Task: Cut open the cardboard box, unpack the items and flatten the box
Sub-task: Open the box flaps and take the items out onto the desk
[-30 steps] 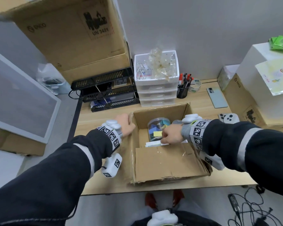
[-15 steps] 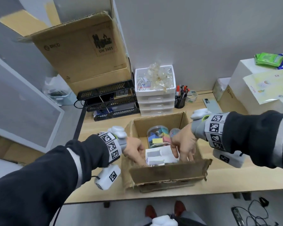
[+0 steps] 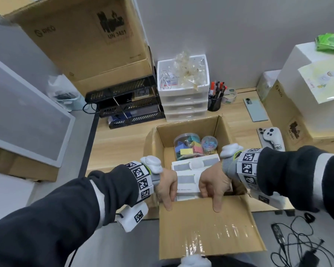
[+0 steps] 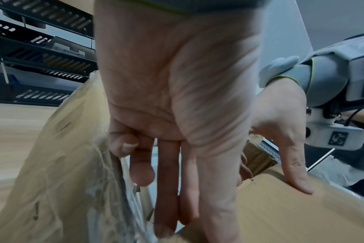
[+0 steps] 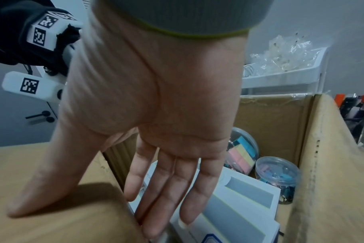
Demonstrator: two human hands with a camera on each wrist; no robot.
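1. Cardboard box (image 3: 191, 132), head view: it stands open on the wooden table (image 3: 116, 149), near flap (image 3: 206, 228) folded out toward the person. Left hand (image 3: 167, 186) and right hand (image 3: 212, 185) each lay a thumb on that flap while the fingers dip inside at either side of a white carton (image 3: 189, 178), apparently to lift it out level. Two clear tubs of coloured clips (image 3: 189, 145) sit behind the carton, against the far wall of the box.
2. Left wrist view: left hand (image 4: 177, 98), grip apart, fingers (image 4: 166, 180) reaching straight down between the box's taped side wall (image 4: 62, 164) and the carton; only the little finger is bent. Whether the fingertips are under the carton cannot be told.
3. Right wrist view: right hand (image 5: 156, 106), grip likewise apart, thumb flat on the flap (image 5: 52, 205), straight fingers (image 5: 172, 189) against the white carton (image 5: 239, 205). Tubs (image 5: 276, 172) lie beyond. Unpacking looks barely begun; nothing from the box is seen outside it.
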